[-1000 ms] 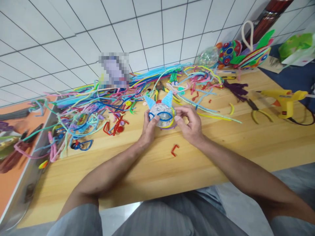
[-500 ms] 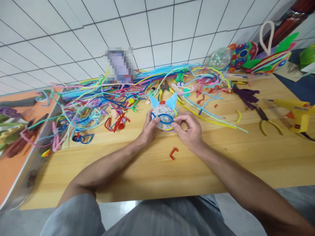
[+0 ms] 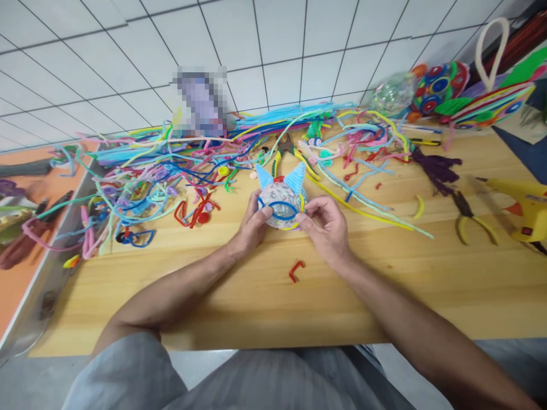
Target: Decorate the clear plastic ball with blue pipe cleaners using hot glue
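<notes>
A greyish, crinkled ball (image 3: 270, 197) with two light-blue pointed ears (image 3: 296, 179) is held upright over the table. A dark-blue pipe cleaner (image 3: 282, 217) forms an oval loop across its front, and a yellow strand runs down the right side. My left hand (image 3: 253, 225) is closed on the ball's left side, its thumb on the loop's left end. With thumb and fingers, my right hand (image 3: 325, 226) pinches the loop's right end. A short bent red pipe cleaner (image 3: 296, 271) lies on the wood below the hands.
Tangled colourful pipe cleaners (image 3: 166, 171) cover the back and left. Behind the ball lie yellow-handled pliers (image 3: 286, 149); another pair of pliers (image 3: 469, 221) and a yellow glue gun (image 3: 523, 208) lie at right. Decorated crafts (image 3: 440, 85) stand near the tiled wall.
The camera view has shifted slightly, so the table things on the right appear farther right. Both hands keep their hold on the ball and the blue loop, which now looks slightly more tilted.
</notes>
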{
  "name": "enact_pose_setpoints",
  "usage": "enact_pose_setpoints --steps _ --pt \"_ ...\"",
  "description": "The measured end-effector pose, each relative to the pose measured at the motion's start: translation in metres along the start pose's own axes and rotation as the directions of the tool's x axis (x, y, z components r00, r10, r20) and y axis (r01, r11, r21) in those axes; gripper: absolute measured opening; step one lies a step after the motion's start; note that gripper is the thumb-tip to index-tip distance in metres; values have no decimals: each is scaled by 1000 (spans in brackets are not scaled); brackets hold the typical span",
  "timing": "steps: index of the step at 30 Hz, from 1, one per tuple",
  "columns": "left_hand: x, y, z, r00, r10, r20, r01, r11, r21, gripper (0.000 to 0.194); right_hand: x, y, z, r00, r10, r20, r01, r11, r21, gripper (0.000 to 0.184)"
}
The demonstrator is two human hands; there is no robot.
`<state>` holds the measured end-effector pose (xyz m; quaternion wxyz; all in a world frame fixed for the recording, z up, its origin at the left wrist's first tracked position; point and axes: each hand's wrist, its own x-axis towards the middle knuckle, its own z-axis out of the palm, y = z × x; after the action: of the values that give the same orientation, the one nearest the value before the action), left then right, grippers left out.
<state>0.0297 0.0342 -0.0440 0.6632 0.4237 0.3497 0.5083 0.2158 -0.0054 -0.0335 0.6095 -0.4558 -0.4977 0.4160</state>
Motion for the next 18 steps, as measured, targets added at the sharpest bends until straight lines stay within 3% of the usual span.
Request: enact_pose_setpoints --steps 8,18 --pt "3 -2 -1 1000 26 13 -26 1000 8 79 10 -1 0 985 170 31 -172 979 109 51" --pt "6 -8 -2 994 113 -3 -113 993 26 61 19 8 2 989 148 14 -148 976 161 62"
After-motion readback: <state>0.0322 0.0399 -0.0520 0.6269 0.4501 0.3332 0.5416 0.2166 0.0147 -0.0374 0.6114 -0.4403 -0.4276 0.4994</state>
